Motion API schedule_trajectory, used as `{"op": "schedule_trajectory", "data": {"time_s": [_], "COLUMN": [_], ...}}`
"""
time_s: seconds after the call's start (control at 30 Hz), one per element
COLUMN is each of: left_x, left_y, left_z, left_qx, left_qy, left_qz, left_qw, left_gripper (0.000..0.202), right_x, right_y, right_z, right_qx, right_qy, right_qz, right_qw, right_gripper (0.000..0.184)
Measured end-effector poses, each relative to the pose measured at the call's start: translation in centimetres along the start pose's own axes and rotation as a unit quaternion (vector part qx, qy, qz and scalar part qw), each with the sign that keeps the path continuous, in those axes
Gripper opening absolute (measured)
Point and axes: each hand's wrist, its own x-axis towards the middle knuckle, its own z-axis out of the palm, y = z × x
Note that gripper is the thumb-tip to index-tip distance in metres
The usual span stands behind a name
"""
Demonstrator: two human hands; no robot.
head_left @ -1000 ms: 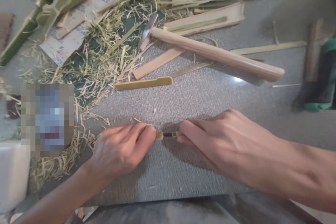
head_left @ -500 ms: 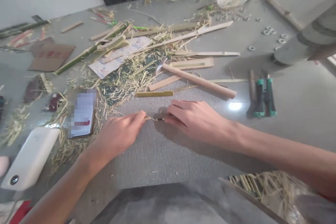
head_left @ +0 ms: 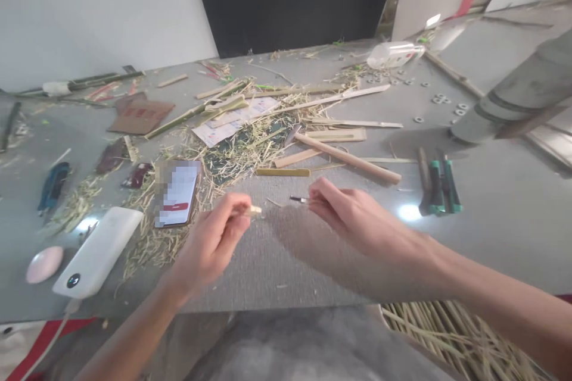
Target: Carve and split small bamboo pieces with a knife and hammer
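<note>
My left hand (head_left: 210, 244) is closed on a small pale bamboo piece (head_left: 255, 209), whose light end pokes out past the fingertips. Across from it, my right hand (head_left: 357, 214) grips a slim tool with a dark, narrow tip (head_left: 298, 199); the fingers cover most of it, so its exact kind cannot be made out. A gap separates the two hands above the grey textured mat (head_left: 263, 274). Between them a thin sliver (head_left: 276, 203) shows. Just beyond lies a flat yellow-green bamboo strip (head_left: 283, 172), with a wooden-handled hammer (head_left: 353, 159) behind it to the right.
Shavings (head_left: 241, 158) and split bamboo cover the middle back. On the left are a phone (head_left: 181, 193), a white power bank (head_left: 98, 253) and a pink rounded object (head_left: 44, 265). Green-handled pliers (head_left: 447, 187), metal rings (head_left: 441, 99) and a thick grey cylinder (head_left: 513, 95) occupy the right.
My hands have drawn apart, and the bamboo piece and the tool's dark tip now show separately. The camera view has tilted up and turned left.
</note>
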Motion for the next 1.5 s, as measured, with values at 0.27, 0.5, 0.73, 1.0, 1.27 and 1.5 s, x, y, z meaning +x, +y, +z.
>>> {"op": "schedule_trajectory", "data": {"time_s": [0.27, 0.5, 0.73, 1.0, 1.27, 1.5], "left_x": [0.0, 0.6, 3.5, 6.7, 6.8, 6.4], "left_y": [2.1, 2.0, 2.1, -0.3, -1.6, -1.9], "left_z": [1.5, 1.5, 1.6, 3.3, 3.6, 3.1], "left_qx": [-0.104, -0.064, 0.062, -0.097, -0.144, -0.144], "left_qy": [0.023, 0.009, -0.03, -0.064, -0.071, -0.07], "left_qz": [0.037, 0.073, 0.142, 0.19, 0.146, 0.112], "left_qw": [0.994, 0.995, 0.988, 0.975, 0.976, 0.981], "left_gripper": [0.033, 0.025, 0.019, 0.033, 0.027, 0.028], "right_x": [-1.9, -1.2, 1.8, 4.3, 3.8, 3.7], "right_y": [-5.3, -5.0, -3.5, -0.6, 1.9, 2.2], "right_z": [-0.7, -1.2, -1.3, -0.1, -0.3, -0.5], "right_qx": [0.122, 0.134, 0.343, 0.656, 0.314, 0.175], "right_qy": [0.049, 0.045, -0.007, -0.193, -0.037, 0.001], "right_qz": [-0.071, -0.082, -0.009, 0.017, -0.011, -0.105], "right_qw": [0.989, 0.987, 0.939, 0.729, 0.949, 0.979], "right_gripper": [0.026, 0.028, 0.036, 0.023, 0.012, 0.03]}}
